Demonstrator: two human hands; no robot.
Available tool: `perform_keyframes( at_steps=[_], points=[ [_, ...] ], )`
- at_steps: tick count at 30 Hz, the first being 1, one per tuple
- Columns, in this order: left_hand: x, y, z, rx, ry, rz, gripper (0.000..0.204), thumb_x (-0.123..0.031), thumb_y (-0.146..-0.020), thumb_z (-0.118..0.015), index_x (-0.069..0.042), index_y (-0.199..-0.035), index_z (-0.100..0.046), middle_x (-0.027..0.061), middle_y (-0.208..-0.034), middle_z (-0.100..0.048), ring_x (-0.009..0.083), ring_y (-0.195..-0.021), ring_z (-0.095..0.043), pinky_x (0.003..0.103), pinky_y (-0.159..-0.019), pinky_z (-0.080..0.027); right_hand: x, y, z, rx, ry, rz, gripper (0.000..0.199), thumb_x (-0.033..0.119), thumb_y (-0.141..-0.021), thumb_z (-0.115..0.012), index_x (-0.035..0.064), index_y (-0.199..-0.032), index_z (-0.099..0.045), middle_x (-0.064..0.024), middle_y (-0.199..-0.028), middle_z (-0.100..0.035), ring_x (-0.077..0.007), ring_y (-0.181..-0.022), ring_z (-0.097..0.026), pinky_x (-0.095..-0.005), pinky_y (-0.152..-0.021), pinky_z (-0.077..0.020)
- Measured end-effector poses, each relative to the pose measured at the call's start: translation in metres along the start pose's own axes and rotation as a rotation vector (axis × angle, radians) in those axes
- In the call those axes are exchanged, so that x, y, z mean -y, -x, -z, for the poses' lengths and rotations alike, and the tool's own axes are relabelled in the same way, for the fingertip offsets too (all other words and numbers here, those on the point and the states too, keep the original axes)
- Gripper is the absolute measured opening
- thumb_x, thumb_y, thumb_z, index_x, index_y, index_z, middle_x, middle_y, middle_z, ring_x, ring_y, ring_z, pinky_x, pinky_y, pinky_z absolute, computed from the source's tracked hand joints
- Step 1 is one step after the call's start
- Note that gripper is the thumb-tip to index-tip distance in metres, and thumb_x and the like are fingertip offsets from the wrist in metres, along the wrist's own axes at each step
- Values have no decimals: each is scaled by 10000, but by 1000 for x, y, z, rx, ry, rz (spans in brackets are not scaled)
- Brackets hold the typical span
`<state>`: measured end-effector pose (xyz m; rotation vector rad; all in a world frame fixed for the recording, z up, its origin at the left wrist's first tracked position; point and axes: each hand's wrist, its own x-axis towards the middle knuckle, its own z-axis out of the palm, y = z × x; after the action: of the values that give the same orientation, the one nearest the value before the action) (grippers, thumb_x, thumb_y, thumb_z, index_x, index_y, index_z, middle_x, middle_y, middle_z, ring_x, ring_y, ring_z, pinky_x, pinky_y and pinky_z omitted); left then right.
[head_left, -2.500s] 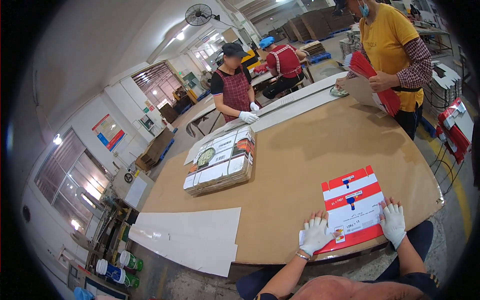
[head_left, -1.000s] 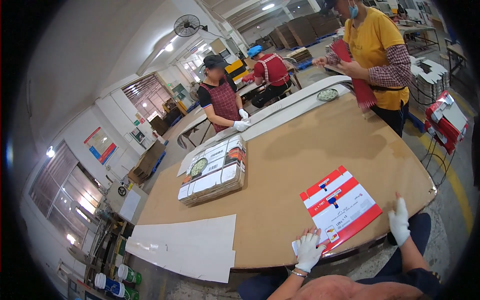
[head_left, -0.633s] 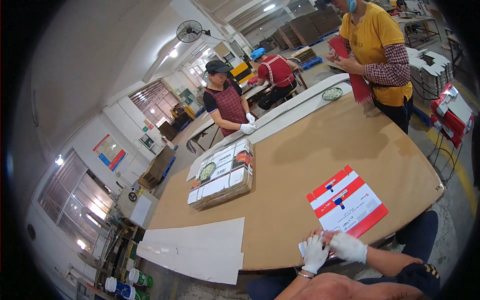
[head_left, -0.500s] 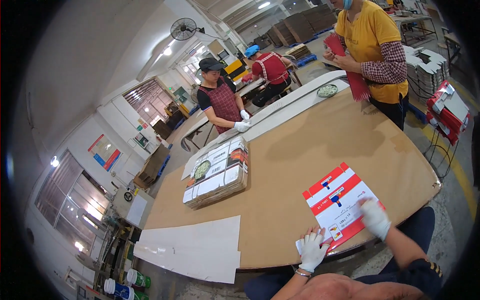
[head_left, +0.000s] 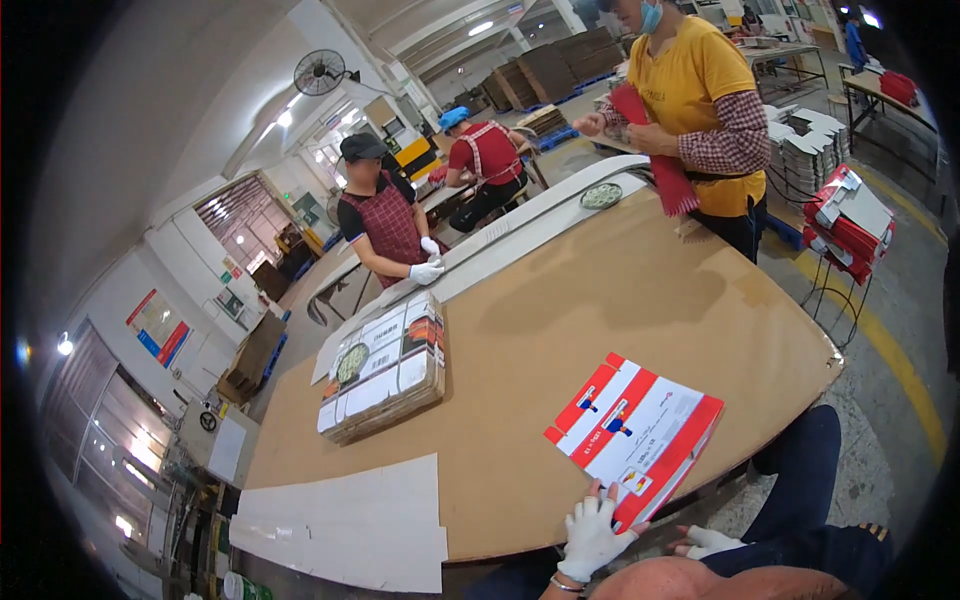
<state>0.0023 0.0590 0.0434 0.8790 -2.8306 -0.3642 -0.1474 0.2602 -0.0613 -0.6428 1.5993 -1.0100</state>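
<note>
A flat printed carton (head_left: 655, 420), white with red bands and small blue and yellow pictures, lies at the near right of the brown-covered table. My left hand (head_left: 592, 535), in a white glove with bare fingertips, rests on its near left corner. Those fingers are stretched out and touch the cardboard. My right hand (head_left: 712, 542), gloved the same way, is low by my lap, just off the table's near edge. Its fingers point left, loosely apart, with nothing seen in them. The right forearm is partly hidden.
A strapped bundle of printed cartons (head_left: 385, 370) sits left on the table (head_left: 520, 360). White sheets (head_left: 350, 525) overhang the near left edge. Across stand a person in a checked apron (head_left: 385, 225) and another in yellow (head_left: 700, 110) holding red pieces. A red-and-white stack (head_left: 850, 220) stands right.
My right hand has left the carton's right part and dropped toward my lap. My left hand stays at the carton's corner. The whole view has shifted, so things appear further left.
</note>
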Motion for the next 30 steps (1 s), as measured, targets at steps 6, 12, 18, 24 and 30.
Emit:
perform_keyframes(
  at_steps=[6, 12, 18, 24, 30],
  points=[
    [-11, 5, -7, -158, 307, 45, 607, -350, -866, -651, 10, -1329, -493, 216, -1422, -391, 381, -1073, -482, 454, -926, -402, 70, -44, -35, 68, -400, 282, 438, 172, -940, -566, -1, -1330, -463, -93, -1244, -574, -162, -1037, -575, -323, -930, -455],
    [5, 7, -8, -225, 473, 3, 604, -274, -850, -683, 94, -1288, -490, 246, -1417, -398, 373, -1096, -477, 424, -946, -403, 124, -37, -33, 35, -632, -5, 362, 224, -957, -567, -8, -1232, -525, -77, -1167, -603, -149, -1016, -567, -314, -884, -461],
    [18, 11, 1, -127, 641, -100, 645, -245, -821, -729, 72, -1319, -471, 288, -1459, -326, 403, -1263, -425, 436, -1062, -355, 145, -93, -8, -204, -118, 347, 259, 145, -943, -560, -2, -1146, -495, -77, -958, -621, -116, -807, -585, -288, -672, -499],
    [177, 85, 59, -220, -3, 339, 859, -445, -733, -766, 72, -1336, -438, 260, -1325, -487, 420, -1278, -423, 498, -1051, -343, 237, -223, 22, -188, 425, 340, 191, 159, -876, -610, -3, -901, -513, -76, -703, -593, -131, -591, -571, -304, -524, -479],
    [250, 196, 68, 60, -344, 772, 1143, -613, -581, -798, 37, -1407, -350, 272, -1468, -316, 462, -1387, -235, 596, -1048, -291, 333, -423, -56, -369, 575, 595, 432, 194, -809, -635, -34, -1165, -553, -246, -995, -664, -349, -930, -658, -414, -791, -515]
  ],
)
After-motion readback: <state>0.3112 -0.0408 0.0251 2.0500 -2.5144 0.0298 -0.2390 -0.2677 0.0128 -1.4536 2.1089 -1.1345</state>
